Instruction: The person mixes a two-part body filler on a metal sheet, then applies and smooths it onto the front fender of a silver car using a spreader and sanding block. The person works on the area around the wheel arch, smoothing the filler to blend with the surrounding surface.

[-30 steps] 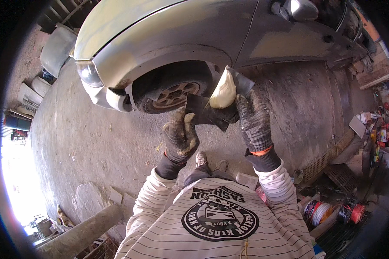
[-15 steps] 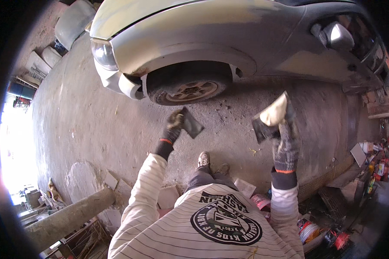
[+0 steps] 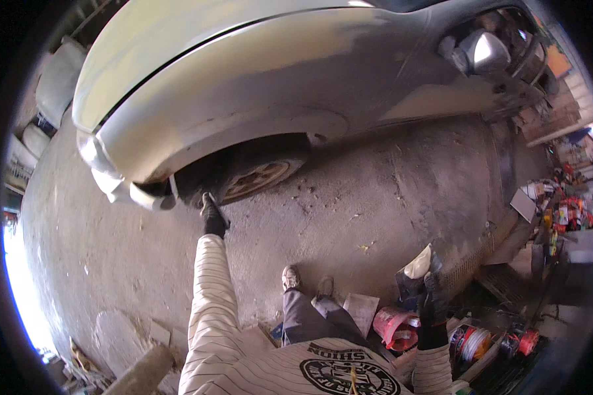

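Gloved and raised at the front of the car's tyre (image 3: 290, 155), my left hand (image 3: 212, 214) grips a dark flat spreader, mostly hidden behind the fingers; whether it touches the car cannot be told. The car's fender (image 3: 244, 99) has patchy cream and grey paint, and a rusty wheel (image 3: 254, 178) sits under its arch. My right hand (image 3: 432, 296), also gloved, is low at my right side, closed on a black board (image 3: 410, 284) that carries a lump of cream paste (image 3: 419, 262).
The concrete floor (image 3: 112, 243) runs beneath the car. Beside my feet are a red bucket (image 3: 392, 329), loose slabs (image 3: 359, 313) and wire spools (image 3: 468, 342). A metal grating (image 3: 466, 260) and piled clutter (image 3: 566, 210) lie to the right; a concrete pillar (image 3: 138, 372) is at lower left.
My hands have moved apart, the left with the spreader up toward the wheel arch, the right with board and paste down to my right. The view has shifted closer to the fender.
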A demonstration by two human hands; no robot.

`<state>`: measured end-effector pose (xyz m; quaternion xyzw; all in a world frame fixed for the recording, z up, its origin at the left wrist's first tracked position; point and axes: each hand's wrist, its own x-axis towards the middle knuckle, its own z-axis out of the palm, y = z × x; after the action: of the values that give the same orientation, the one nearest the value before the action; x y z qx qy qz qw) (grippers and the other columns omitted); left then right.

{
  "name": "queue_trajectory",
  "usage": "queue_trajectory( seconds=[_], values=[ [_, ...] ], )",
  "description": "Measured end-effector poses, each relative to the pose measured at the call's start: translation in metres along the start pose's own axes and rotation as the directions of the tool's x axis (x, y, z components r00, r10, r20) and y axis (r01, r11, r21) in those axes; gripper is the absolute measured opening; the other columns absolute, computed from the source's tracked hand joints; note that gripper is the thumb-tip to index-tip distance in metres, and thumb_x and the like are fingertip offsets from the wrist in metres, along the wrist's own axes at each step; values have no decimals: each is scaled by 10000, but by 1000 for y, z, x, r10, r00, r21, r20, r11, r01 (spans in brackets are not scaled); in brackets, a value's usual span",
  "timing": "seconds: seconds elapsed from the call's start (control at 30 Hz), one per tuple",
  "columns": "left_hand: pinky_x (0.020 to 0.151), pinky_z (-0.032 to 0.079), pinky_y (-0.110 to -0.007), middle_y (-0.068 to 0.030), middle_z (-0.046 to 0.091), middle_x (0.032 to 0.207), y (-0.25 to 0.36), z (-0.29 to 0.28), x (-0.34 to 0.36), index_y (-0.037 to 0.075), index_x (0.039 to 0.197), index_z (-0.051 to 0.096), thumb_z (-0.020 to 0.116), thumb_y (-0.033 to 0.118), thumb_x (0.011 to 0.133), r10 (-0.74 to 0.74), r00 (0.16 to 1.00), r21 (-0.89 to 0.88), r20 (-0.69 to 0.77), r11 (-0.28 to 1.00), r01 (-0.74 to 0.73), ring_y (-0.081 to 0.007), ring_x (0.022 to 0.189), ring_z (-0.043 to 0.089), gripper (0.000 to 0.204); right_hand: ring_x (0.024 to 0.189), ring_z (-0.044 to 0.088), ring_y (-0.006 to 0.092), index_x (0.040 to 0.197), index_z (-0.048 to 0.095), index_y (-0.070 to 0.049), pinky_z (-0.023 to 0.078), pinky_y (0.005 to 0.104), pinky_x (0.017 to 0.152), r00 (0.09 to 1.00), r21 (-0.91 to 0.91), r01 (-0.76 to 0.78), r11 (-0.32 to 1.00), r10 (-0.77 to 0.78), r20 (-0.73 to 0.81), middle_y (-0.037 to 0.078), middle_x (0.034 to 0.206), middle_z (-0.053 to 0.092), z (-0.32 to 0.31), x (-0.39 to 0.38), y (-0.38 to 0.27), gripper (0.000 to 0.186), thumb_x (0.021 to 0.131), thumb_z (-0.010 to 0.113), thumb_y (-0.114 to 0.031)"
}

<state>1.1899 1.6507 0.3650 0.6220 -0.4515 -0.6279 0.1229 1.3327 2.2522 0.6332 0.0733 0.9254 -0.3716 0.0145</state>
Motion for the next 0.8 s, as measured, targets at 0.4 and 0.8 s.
queue_trajectory(
  seconds=[0.4,0.8],
  values=[
    [409,287,-265,32,403,530,-37,0,-42,211,780,612,648,537,943,87,870,-4,485,995,-97,-98,434,376,366,1223,546,205,1439,496,-4,433,364,1059,991,668,-103,737,134,6,92,1361,578,-29,26,-21,473,1031,564,-232],
    [598,503,-263,-116,758,939,-181,158,-321,175,991,696,667,217,949,-330,474,266,816,943,200,-162,657,623,67,1165,597,176,1418,532,-21,481,327,1017,986,972,-73,225,160,37,67,1320,616,-120,106,122,439,1012,592,-178]
  ],
)
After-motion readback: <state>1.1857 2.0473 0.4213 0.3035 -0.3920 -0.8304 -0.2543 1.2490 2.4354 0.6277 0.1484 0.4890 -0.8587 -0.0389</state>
